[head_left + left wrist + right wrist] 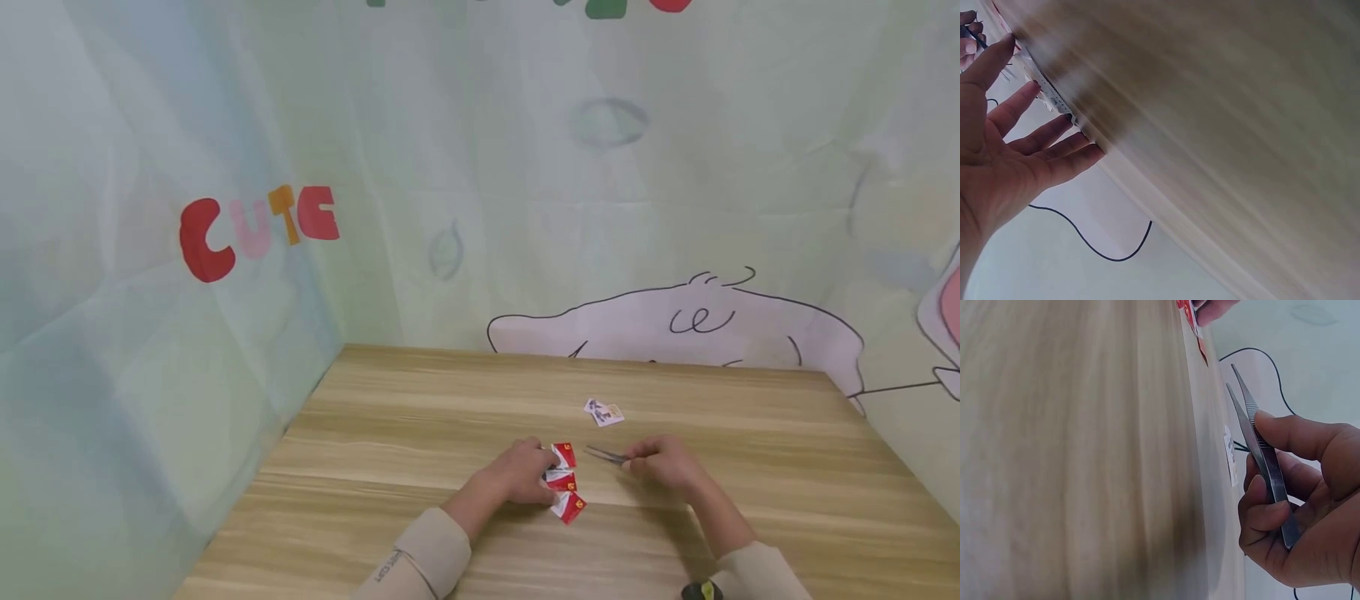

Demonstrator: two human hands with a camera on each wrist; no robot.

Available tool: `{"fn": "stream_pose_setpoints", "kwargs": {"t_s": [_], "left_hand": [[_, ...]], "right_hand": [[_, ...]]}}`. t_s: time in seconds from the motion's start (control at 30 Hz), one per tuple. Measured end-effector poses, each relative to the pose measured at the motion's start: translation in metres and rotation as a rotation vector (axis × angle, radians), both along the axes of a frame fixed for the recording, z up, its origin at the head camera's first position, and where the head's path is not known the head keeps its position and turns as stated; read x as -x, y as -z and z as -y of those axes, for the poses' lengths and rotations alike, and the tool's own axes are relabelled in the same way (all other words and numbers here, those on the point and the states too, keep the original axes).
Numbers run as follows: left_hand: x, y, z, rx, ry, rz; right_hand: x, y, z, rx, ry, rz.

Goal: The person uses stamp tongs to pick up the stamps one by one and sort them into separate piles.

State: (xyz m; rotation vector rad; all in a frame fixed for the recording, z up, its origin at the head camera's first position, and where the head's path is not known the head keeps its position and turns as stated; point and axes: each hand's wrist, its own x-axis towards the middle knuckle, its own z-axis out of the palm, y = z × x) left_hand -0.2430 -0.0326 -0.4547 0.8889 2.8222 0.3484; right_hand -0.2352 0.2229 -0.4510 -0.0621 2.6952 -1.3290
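In the head view my left hand (519, 475) rests over three small red-and-white paper pieces (572, 506), fanned in a column on the table. Its fingers look nearly straight in the left wrist view, fingertips on the pieces and the tabletop; the palm hides their left parts in the head view. My right hand (665, 462) pinches metal tweezers (1266, 456) between thumb and fingers. Their tips stand apart with nothing between them, pointing left toward the red-and-white pieces without touching them. Beyond the tweezers lie small white printed paper pieces (604, 412).
The wood-grain table (360, 433) meets a printed cloth backdrop (450, 167) at its back edge and left side. Bare tabletop lies left of my left hand and right of my right arm. A black object (701, 591) sits at my right sleeve.
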Motion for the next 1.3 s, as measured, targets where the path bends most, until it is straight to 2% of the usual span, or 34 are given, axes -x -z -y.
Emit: {"fn": "stream_pose_setpoints", "kwargs": {"t_s": [0.13,0.3,0.53,0.9,1.3], "left_hand": [[0.0,-0.001,-0.001,-0.003,0.022,-0.016],[-0.001,-0.003,-0.001,-0.001,0.01,-0.006],[0.0,0.001,-0.002,-0.005,-0.006,0.01],[0.002,-0.001,-0.003,-0.005,-0.002,0.0],[0.0,-0.001,-0.002,0.003,-0.011,0.011]], "right_hand": [[0.0,0.001,0.003,-0.007,-0.013,0.001],[0.0,0.001,0.008,-0.007,-0.022,-0.005],[0.0,0.003,0.013,-0.014,-0.037,0.014],[0.004,0.006,0.019,-0.016,-0.009,0.056],[0.0,0.012,0.028,0.034,-0.029,-0.036]]}}
